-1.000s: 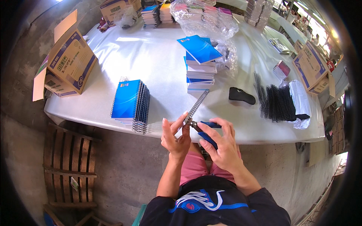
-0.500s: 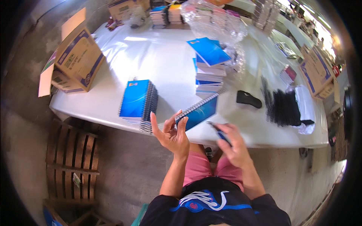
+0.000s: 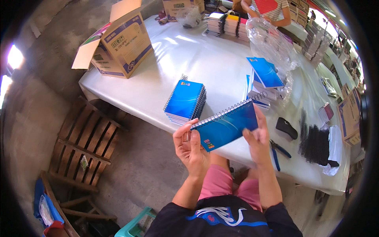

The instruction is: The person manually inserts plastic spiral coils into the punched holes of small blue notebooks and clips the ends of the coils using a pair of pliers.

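Note:
Between my hands, above the table's front edge, is a blue spiral notebook (image 3: 226,125), tilted with its wire coil along the upper side. My left hand (image 3: 192,150) pinches its left end between thumb and fingers. At the other end, my right hand (image 3: 258,140) has its thumb over the cover and its fingers behind. Wire-cutting pliers (image 3: 280,151) with blue handles lie near the table edge, just right of my right hand. A neat stack of blue spiral notebooks (image 3: 184,99) stands behind my left hand. Farther right rises a looser pile of blue-covered books (image 3: 265,73).
A black padded object (image 3: 286,128) and a bundle of black binding coils (image 3: 318,144) lie on the white-covered table (image 3: 130,93). An open cardboard box (image 3: 126,45) stands at the left. Clear plastic wrap (image 3: 272,39) lies toward the back, where another person (image 3: 282,15) stands.
My right hand has let go of the pliers, now on the table, and taken the notebook's right end. The notebook's cover now faces up more fully. The view has swung left.

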Available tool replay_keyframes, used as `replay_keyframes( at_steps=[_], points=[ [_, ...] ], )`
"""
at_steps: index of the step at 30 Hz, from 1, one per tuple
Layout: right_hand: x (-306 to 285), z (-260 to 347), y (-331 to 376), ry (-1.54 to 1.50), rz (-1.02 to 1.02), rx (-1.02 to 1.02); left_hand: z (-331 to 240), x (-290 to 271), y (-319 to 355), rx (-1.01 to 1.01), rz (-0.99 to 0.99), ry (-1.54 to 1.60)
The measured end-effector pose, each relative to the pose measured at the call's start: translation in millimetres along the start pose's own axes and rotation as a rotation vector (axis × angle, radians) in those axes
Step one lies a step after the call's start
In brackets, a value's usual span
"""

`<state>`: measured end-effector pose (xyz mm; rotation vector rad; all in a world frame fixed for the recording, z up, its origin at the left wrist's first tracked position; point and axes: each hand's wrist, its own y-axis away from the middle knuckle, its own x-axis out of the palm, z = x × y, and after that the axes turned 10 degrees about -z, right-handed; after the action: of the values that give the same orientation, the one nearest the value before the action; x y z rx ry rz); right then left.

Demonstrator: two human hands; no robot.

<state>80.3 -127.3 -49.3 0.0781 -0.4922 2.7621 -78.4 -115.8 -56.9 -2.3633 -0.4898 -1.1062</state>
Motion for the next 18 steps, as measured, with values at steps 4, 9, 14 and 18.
replay_keyframes(
  at_steps=[4,9,14,18],
  points=[
    [58,12,-51,-0.240,0.055,0.146,-17,-22,-35,0.296,0.001,-0.413],
    [111,-21,-130,-0.050,0.206,0.079,-13,-32,-91,0.246,-0.102,-0.851],
    [122,-70,-133,0.798,0.265,-0.138,22,-80,-111,0.269,-0.097,-1.093],
    [105,-70,-124,0.590,0.091,-0.321,27,-74,-114,-0.029,-0.021,-0.693]
  ],
)
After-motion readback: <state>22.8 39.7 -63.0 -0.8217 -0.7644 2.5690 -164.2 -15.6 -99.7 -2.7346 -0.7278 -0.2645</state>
